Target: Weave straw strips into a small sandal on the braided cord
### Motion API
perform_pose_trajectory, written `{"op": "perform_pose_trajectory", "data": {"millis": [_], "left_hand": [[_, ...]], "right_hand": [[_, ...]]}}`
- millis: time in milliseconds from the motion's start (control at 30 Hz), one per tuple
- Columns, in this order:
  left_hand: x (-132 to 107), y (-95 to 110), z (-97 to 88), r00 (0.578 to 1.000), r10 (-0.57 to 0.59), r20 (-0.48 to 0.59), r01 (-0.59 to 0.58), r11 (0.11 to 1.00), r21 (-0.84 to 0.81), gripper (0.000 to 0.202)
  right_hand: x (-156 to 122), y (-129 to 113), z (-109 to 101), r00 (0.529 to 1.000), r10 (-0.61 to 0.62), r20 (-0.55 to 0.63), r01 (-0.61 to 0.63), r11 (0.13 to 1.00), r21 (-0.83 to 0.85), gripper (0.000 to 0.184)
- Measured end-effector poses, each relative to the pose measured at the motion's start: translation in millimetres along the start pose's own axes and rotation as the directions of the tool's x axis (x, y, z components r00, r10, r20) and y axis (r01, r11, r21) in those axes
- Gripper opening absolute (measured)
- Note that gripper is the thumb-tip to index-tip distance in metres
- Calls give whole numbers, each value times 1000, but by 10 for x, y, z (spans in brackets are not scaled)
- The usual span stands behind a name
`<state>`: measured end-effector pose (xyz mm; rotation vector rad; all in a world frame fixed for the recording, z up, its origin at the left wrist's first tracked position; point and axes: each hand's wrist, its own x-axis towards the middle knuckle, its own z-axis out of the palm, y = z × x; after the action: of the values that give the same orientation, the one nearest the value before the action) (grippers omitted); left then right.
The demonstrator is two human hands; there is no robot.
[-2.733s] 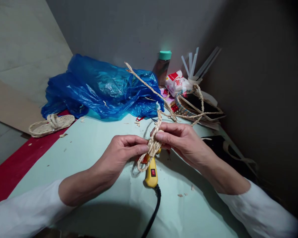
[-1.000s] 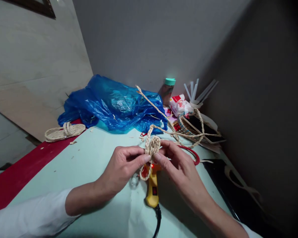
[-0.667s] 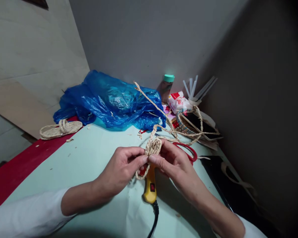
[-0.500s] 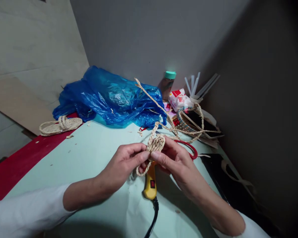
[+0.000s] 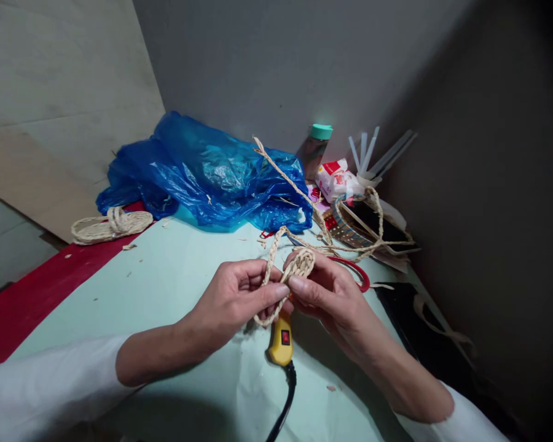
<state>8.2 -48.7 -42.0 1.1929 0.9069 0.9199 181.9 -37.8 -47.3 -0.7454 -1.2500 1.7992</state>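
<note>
A coiled straw braid [image 5: 300, 264] is pinched between my two hands above the table. My left hand [image 5: 246, 291] is closed on the coil's left side, where a loop of braid hangs below and another stretch rises past the fingers. On the coil's right side, my right hand [image 5: 325, 288] grips with thumb and fingers. The braid's long tail [image 5: 288, 175] runs back across the table. Under my hands lies a yellow-handled tool [image 5: 282, 347] with a red switch and a black cord; its front end is hidden.
A woven straw slipper [image 5: 113, 225] lies on the red cloth [image 5: 41, 288] at left. Behind are a blue plastic bag [image 5: 203, 178], a jar with a green lid [image 5: 320, 132], a tissue pack [image 5: 336, 178], glue sticks [image 5: 364, 150] and a basket [image 5: 350, 224]. Red-handled scissors [image 5: 357, 273] lie right.
The coil has shifted slightly right in my hands. The rising stretch of braid now stands apart from the coil, over my left fingers. The view has tilted a little.
</note>
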Motion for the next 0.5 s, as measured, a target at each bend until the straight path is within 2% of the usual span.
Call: {"op": "perform_pose_trajectory", "data": {"millis": [233, 367, 500], "left_hand": [[-47, 21, -9, 999, 42, -24, -41, 998, 48, 22], [-64, 36, -10, 998, 59, -38, -57, 997, 50, 21], [-48, 38, -11, 997, 58, -43, -57, 998, 25, 18]], "right_hand": [[6, -33, 10, 999, -2, 35, 2, 1000, -3, 9], [34, -33, 15, 999, 5, 40, -7, 999, 49, 15], [59, -6, 16, 999, -13, 40, 12, 1000, 27, 19]]}}
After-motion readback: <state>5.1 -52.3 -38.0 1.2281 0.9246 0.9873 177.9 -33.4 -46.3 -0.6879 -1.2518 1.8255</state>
